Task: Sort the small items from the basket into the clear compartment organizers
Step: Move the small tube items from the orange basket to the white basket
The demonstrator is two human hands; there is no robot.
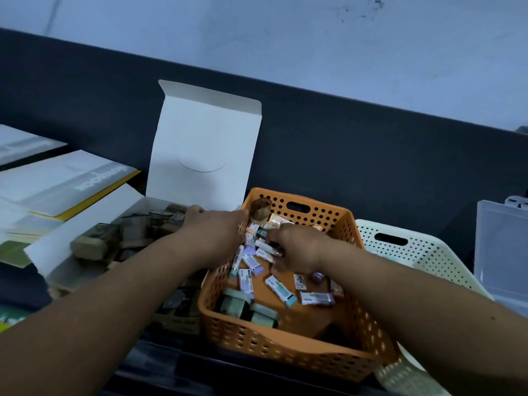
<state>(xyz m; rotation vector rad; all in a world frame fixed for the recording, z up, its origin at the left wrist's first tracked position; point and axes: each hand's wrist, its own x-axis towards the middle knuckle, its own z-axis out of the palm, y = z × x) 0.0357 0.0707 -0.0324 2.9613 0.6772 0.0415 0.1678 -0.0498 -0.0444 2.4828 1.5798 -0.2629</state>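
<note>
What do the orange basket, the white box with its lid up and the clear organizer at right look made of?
Orange basket: moulded plastic, matte, by its regular hole pattern and handle slot.
White box: thin card, matte, by the creased flap and curved cut line.
Clear organizer: translucent plastic, slightly frosted, probably rigid.

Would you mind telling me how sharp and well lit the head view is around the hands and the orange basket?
Head view: dim, bluish light without glare; motion blur smears the left hand and the contents of the white box; the small packets in the orange basket look sharper, near the right hand gripping some.
</note>
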